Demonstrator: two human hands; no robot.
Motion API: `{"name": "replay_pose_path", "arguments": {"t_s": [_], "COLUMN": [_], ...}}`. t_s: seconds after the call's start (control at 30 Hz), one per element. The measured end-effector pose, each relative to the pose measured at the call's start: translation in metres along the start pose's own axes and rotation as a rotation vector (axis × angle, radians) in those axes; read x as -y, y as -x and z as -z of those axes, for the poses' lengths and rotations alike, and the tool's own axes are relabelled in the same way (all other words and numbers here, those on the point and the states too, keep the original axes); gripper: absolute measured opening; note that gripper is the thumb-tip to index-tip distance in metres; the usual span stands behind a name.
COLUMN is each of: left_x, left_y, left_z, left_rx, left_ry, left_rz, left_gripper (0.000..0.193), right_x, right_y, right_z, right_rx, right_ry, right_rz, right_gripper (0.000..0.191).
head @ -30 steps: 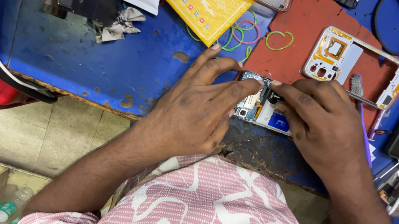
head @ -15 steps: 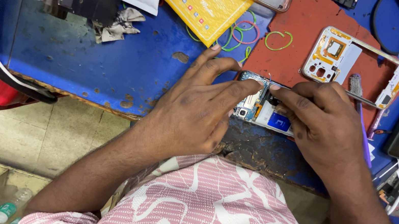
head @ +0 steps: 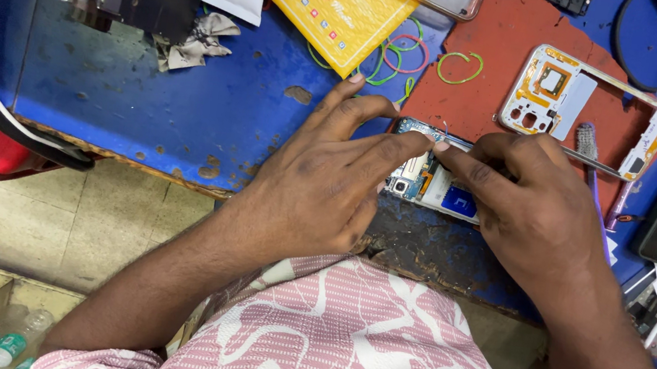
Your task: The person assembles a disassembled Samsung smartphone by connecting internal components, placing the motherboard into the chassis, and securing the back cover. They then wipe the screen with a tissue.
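Opened phone point(head: 430, 181) lies at the blue bench's point(head: 145, 101) near edge, just below the red mat point(head: 497, 63). Your left hand point(head: 329, 180) pins it with flat, spread fingers; your right hand point(head: 529, 202) pinches at its internals. Component work appears underway; proceed with a fine, steady grip.

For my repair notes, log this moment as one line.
left hand: fingertips on opened phone | right hand: pressing phone's top edge | phone frame: on red mat, apart

One head-worn camera looks steeply down from close above the bench point(head: 186, 107) — lap at the frame's bottom, floor at left — with no second view to overlap.
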State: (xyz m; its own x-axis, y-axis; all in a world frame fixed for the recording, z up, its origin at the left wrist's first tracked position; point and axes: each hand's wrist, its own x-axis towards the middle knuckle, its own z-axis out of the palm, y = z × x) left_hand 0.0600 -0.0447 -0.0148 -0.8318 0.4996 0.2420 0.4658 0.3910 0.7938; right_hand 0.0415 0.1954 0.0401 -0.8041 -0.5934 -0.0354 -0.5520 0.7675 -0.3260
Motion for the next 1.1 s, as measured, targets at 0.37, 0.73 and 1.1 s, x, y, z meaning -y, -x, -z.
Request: {"name": "replay_pose_path", "arguments": {"t_s": [0.37, 0.73, 1.1], "left_x": [0.0003, -0.0003, -0.0011], "left_y": [-0.0002, -0.0004, -0.0006], "left_z": [-0.0009, 0.0001, 0.0015], "left_rx": [0.004, 0.005, 0.001], "left_ry": [-0.007, 0.002, 0.003], "left_rz": [-0.007, -0.001, 0.015], "left_gripper": [0.063, 0.063, 0.061], "right_x": [0.0086, 0.0072, 0.0095], "right_y": [-0.0032, -0.0052, -0.0074], "right_z": [0.0086, 0.0092, 0.0105], "right_rx": [-0.008, 0.001, -0.002], "right_ry": [0.059, 0.045, 0.056], "right_rz": [0.049, 0.072, 0.073], "right_gripper": [0.042, 0.044, 0.041]}}
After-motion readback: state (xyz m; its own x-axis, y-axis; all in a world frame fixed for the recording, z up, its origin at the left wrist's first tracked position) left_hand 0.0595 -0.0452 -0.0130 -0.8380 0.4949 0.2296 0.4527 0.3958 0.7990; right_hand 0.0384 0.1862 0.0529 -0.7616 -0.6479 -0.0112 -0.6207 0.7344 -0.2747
